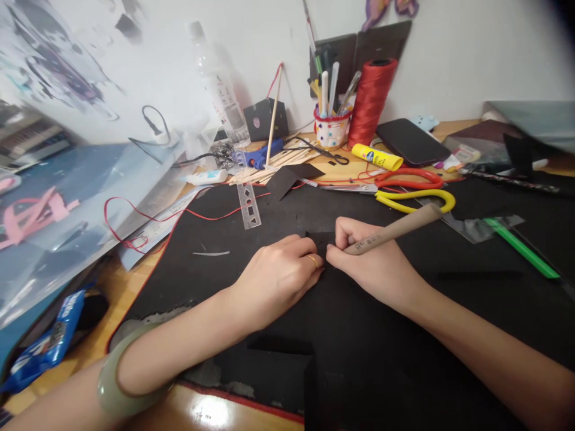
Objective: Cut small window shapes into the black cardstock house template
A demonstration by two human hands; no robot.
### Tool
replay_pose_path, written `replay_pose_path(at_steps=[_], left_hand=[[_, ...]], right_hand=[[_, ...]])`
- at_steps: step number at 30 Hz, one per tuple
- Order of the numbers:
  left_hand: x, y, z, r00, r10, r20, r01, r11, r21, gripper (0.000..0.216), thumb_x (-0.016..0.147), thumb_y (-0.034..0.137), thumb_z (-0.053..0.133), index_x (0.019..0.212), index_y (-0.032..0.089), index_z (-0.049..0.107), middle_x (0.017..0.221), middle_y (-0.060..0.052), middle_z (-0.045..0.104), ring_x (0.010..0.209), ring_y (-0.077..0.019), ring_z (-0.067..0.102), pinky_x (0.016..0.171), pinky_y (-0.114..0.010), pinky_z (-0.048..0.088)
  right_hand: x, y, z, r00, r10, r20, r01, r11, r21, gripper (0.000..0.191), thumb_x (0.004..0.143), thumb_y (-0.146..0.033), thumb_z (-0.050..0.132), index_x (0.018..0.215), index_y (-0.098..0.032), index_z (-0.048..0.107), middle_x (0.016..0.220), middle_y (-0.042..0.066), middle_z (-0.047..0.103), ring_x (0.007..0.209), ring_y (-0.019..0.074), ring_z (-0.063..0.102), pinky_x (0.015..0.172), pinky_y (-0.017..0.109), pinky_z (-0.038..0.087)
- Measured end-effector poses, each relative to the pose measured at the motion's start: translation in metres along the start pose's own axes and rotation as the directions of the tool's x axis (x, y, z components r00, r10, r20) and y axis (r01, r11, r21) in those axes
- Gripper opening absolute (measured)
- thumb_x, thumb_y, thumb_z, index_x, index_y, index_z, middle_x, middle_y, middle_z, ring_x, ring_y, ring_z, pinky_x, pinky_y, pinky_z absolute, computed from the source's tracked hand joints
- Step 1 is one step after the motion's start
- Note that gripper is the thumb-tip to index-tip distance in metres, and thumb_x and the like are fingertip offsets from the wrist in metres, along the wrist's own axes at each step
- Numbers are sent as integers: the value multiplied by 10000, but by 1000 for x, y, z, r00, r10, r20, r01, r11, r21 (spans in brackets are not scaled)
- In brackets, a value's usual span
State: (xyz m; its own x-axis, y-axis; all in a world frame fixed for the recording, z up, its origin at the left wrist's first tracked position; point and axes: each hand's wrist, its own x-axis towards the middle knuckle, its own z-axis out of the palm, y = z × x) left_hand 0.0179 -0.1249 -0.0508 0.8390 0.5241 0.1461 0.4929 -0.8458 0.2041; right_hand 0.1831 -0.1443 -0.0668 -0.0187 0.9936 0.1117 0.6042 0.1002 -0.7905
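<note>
My right hand (372,257) is closed round a beige pen (395,230), its barrel slanting up to the right. The pen's tip is hidden behind my fingers. Just left of it, my left hand (285,269) rests with curled fingers on a small piece of black paper (323,240), which shows between the two hands. What lies under the left fingertips is mostly hidden. Both hands are over a black mat (269,227) with a red edge. Ahead of my left hand lies a clear stencil ruler (248,205).
Scissors with red and yellow handles (413,197) lie beyond my right hand, near a yellow glue stick (377,157). Farther back stand a pen cup (331,129), a red thread spool (372,102) and a bottle (222,90). A green strip (523,248) lies at right.
</note>
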Motion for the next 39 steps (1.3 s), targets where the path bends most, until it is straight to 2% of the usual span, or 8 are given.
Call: replay_pose_path(at_steps=[8,17,22,32,39], left_hand=[[0,-9,-2,1000,7,-7,-8,991,-136,185,848,182,464,862,154,647,886,-32,557,777,-126,537,666,-220,438],[0,-8,-3,1000,-10,15,12,995,-98,216,858,191,435,813,159,644,861,-29,562,771,-130,535,640,-215,420],[0,-6,-2,1000,-6,28,8,998,-61,242,878,210,401,858,161,638,865,-35,559,775,-142,528,651,-233,423],[-1,-5,-2,1000,2,29,-1,999,-37,256,881,201,387,879,159,640,878,-42,570,782,-148,528,662,-243,434],[3,-2,-5,992,-125,18,126,980,-153,161,798,245,539,885,169,650,854,-20,597,812,-151,565,699,-242,458]], right_hand=[[1,-2,-1,998,21,54,-19,999,-33,213,660,-145,505,539,-189,336,471,-64,313,465,72,309,421,213,227],[4,-5,3,998,41,49,-38,998,-52,231,645,-137,490,534,-194,296,483,-54,304,474,85,303,433,240,218],[4,-7,2,998,42,55,-39,998,-54,243,607,-104,475,522,-186,263,487,-56,301,485,80,299,444,240,215],[3,-7,1,997,30,65,-29,999,-20,256,616,-106,473,517,-189,252,482,-59,286,479,80,281,440,241,211],[4,-5,-2,995,100,-27,-99,995,14,221,627,-169,502,526,-195,308,464,-67,322,465,83,322,439,227,240]])
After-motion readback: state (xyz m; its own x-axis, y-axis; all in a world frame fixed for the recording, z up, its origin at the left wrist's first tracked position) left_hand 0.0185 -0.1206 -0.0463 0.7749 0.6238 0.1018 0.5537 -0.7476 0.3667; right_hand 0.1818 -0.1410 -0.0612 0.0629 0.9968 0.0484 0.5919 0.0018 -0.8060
